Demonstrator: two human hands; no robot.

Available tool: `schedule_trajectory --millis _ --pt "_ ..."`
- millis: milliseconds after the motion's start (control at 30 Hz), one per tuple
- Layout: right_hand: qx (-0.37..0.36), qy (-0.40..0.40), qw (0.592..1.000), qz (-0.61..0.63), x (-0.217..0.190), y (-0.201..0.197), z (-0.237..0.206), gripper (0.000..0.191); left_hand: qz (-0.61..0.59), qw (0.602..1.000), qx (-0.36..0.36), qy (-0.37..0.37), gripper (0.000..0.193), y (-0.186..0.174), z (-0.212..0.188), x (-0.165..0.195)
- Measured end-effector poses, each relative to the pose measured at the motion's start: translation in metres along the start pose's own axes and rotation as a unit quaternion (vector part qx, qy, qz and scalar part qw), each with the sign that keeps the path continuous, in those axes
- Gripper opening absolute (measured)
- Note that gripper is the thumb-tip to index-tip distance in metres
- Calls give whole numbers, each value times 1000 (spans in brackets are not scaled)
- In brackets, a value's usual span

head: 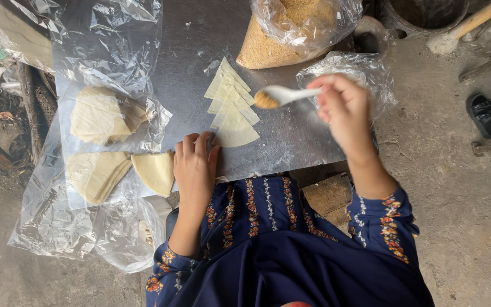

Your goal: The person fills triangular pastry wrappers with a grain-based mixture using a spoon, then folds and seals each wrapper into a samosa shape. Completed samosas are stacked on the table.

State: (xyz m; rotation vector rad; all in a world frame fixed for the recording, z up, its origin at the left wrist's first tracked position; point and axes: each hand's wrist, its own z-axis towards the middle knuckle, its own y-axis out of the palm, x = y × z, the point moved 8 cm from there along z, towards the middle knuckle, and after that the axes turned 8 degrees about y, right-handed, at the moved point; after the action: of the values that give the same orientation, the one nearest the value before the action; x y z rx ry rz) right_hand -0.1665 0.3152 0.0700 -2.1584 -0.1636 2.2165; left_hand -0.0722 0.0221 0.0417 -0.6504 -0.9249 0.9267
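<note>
Crumpled clear plastic (103,51) covers the left of the steel worktop (291,136), with stacked pale wedge-shaped wrappers (100,116) on it. A bag of tan crumbs (288,31) stands at the far edge. Overlapping dough triangles (233,105) lie mid-worktop. The right hand (345,108) pinches a white spoon (285,95) heaped with crumbs above them; the left hand (194,162) rests flat, fingers together, beside the nearest triangle.

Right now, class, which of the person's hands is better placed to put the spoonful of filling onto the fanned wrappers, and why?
The right hand: it holds the white spoon, loaded with brown filling, just above the fanned dough wrappers. The left hand lies flat on the metal table, holding nothing.
</note>
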Motion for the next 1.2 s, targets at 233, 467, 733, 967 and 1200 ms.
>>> schedule_trajectory --millis 233,467,733,967,1200 --pt "-21 -76 981 -179 39 68 -20 17 -10 1000 -13 -11 20 9 -4 -3" --pt "-1 -203 951 -232 24 86 -47 24 -37 999 29 6 11 11 1 -3" --pt "15 -255 933 -253 21 91 -56 27 -105 994 38 9 11 12 1 -8" --pt "34 -287 918 -271 20 92 -66 26 -137 990 31 6 28 15 -5 -11" --pt "58 -286 919 -267 29 89 -69 24 -157 987 27 4 30 16 -7 -11"
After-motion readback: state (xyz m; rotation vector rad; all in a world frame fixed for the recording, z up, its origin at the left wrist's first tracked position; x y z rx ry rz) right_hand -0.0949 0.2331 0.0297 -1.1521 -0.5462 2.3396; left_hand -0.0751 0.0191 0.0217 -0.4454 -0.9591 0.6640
